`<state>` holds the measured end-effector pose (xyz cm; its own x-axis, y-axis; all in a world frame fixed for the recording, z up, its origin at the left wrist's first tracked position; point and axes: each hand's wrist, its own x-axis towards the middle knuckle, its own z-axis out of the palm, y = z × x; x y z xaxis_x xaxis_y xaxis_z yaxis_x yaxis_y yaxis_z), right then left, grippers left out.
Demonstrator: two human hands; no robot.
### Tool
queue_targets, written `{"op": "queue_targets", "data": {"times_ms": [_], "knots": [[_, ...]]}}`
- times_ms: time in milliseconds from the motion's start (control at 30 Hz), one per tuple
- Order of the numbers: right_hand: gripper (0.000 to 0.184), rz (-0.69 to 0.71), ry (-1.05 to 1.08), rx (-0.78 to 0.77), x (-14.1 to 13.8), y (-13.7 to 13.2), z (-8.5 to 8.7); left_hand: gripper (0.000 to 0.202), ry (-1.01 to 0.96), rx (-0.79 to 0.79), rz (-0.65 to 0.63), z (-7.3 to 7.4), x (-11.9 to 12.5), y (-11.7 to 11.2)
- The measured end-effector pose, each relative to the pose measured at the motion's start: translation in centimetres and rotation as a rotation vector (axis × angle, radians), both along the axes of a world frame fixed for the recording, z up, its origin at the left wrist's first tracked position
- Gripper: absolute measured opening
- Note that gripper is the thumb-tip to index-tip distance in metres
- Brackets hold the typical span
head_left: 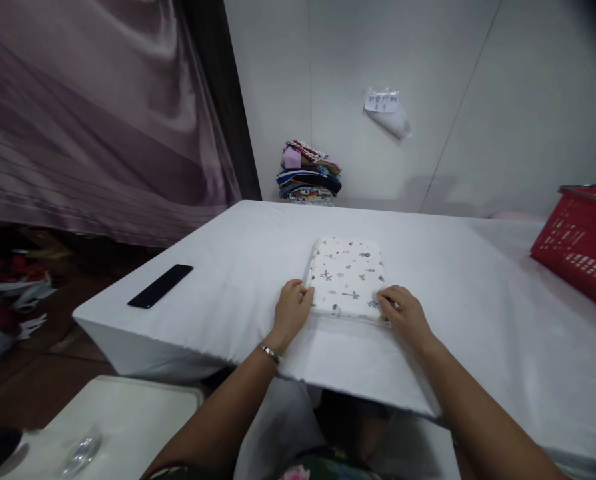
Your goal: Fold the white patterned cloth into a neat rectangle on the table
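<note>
A folded white cloth printed with small grey and brown motifs, palm trees among them, lies flat on the white-covered table in front of me. At its left edge, near the front corner, is my left hand, thumb and fingers closed on the border. My right hand grips the right edge near the front corner between thumb and bent fingers. The cloth's layers show along its left and front sides. My left wrist wears a metal bracelet.
A black phone-like slab lies on the table at left. The red plastic basket stands at far right. Folded fabrics are stacked beyond the back edge by the wall. Lower left is a white stool-like surface.
</note>
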<state>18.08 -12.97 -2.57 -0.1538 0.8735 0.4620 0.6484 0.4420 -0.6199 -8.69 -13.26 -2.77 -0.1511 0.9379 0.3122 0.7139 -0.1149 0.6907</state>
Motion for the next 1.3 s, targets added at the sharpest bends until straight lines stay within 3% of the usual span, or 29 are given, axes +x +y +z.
{"op": "queue_targets", "data": {"times_ms": [100, 300, 567, 900, 1133, 1300], "knots": [[0.02, 0.007, 0.004, 0.002, 0.1, 0.1, -0.2, 0.023, 0.023, -0.012, -0.051, 0.0, 0.2, 0.2], [0.021, 0.004, -0.006, 0.006, 0.1, 0.1, -0.2, 0.022, -0.155, -0.069, -0.061, -0.1, 0.3, 0.7], [0.023, -0.006, 0.005, -0.008, -0.1, 0.0, 0.0, 0.011, 0.121, 0.203, -0.091, 0.5, 0.3, -0.2], [0.021, 0.013, 0.013, -0.009, 0.2, 0.1, -0.2, 0.035, 0.07, 0.287, -0.144, 0.9, -0.1, 0.4], [0.022, 0.01, 0.017, -0.004, 0.3, 0.2, -0.3, 0.027, 0.067, -0.072, -0.01, 1.1, -1.1, 1.9], [0.022, -0.015, 0.014, 0.011, 0.3, 0.1, -0.2, 0.02, 0.158, -0.163, -0.017, 1.5, -1.5, 2.3]]}}
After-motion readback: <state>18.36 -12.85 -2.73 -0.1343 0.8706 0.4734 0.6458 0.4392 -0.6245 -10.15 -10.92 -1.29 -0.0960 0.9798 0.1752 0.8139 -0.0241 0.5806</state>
